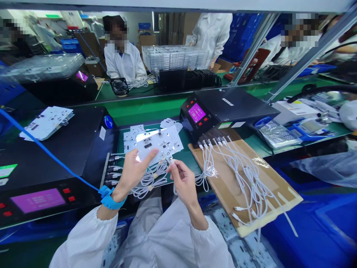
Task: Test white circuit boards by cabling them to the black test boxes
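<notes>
My left hand grips the near edge of a white circuit board, thumb on top, holding it up over the bench. My right hand pinches the plug end of a white cable right at the board's near edge. More white cables loop below both hands, running from a black tester on the left. A blue wrist strap with a blue coiled cord sits on my left wrist.
A second black tester with a magenta screen stands right, its white cables spread over a cardboard sheet. More white boards lie on the left tester. Beyond the green conveyor, people in white coats work among clear trays.
</notes>
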The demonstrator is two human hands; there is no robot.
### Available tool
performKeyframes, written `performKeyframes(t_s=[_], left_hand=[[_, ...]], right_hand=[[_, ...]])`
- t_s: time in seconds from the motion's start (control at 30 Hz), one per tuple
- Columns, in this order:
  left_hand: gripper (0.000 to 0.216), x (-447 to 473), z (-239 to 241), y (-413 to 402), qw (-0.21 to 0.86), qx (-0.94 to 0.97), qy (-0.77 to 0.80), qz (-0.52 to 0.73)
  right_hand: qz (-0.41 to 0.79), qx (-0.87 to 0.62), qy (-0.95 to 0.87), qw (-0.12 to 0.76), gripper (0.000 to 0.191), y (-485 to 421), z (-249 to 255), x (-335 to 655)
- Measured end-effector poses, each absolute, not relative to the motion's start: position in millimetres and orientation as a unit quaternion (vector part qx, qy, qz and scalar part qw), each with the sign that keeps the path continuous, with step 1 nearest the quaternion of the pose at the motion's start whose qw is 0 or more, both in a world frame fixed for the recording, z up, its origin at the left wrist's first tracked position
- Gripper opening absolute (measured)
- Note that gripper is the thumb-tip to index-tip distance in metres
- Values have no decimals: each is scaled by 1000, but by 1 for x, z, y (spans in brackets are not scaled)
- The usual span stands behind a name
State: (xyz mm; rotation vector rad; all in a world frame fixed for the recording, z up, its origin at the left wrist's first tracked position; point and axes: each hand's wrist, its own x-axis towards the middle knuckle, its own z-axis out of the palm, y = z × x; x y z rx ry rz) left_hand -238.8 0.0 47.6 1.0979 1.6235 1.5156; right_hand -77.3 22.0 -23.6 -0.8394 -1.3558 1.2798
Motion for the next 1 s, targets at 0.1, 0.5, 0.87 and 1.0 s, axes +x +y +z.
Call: performKeyframes(t_s=[0.1,0.5,0.87,1.0], left_hand=[[47,-234,49,1,309,415,631,579],[49,-225,53,3,257,461,683,505],[46,-217,59,13,301,426,603,604],[46,-213,57,10,331,420,588,608]], right_hand=[[351,-366,-651,565,26,19,-30,-77],[405,-429,-449,671,25,21,-17,-56],[468,-309,-589,581,11,19,-11,-37],[518,-274,-597,547,12,14,-26,-50]])
